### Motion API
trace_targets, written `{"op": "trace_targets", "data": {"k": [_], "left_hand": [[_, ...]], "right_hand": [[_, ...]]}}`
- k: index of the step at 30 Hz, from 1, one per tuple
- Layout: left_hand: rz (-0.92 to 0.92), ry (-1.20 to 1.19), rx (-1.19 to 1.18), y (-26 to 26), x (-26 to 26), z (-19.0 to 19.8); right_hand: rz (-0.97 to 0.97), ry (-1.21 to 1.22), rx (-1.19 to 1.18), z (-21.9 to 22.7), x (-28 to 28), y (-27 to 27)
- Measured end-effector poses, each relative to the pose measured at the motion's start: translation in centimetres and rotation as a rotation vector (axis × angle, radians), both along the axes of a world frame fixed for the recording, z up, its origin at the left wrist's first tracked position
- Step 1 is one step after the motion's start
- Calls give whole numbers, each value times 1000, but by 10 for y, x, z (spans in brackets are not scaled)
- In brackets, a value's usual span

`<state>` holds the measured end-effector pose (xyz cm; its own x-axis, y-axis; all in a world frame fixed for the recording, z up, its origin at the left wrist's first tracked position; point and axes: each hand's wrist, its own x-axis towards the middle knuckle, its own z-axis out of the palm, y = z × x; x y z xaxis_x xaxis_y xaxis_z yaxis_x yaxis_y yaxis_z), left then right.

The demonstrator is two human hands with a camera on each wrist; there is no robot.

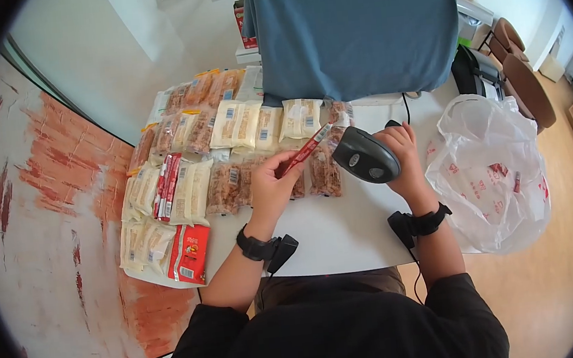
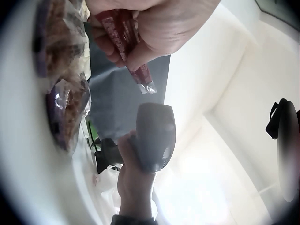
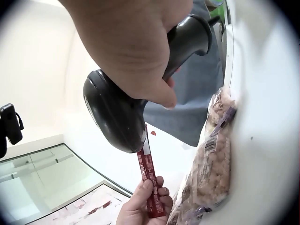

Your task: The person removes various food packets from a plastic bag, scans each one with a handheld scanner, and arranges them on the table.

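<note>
A slim red packet [image 1: 309,150] is pinched between the thumb and fingers of the left hand [image 1: 272,188]; its clear end [image 2: 148,87] sticks out in the left wrist view. My right hand [image 1: 405,160] grips the handle of a black scanner [image 1: 367,155], whose head points at the packet. In the right wrist view the scanner head [image 3: 115,112] overlaps the packet's upper end [image 3: 149,173], so I cannot tell whether they touch. Packs of brown pieces [image 1: 224,188] lie on the table below the left hand.
Cream packs [image 1: 234,124], red sticks [image 1: 166,187] and a red pouch [image 1: 189,254] cover the left of the white table [image 1: 333,233]. A blue-grey cloth [image 1: 355,31] drapes a large object at the back. A clear plastic bag [image 1: 487,180] holding small red packets is at the right.
</note>
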<state>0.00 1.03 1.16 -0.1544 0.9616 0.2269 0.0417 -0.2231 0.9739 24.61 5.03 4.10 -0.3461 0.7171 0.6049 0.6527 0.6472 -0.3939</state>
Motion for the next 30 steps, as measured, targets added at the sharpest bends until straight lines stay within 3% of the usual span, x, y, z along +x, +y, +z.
{"op": "trace_targets", "data": {"k": [30], "left_hand": [[5, 73, 31, -1, 2, -3]], "right_hand": [[-37, -38, 26, -3, -5, -1]]}}
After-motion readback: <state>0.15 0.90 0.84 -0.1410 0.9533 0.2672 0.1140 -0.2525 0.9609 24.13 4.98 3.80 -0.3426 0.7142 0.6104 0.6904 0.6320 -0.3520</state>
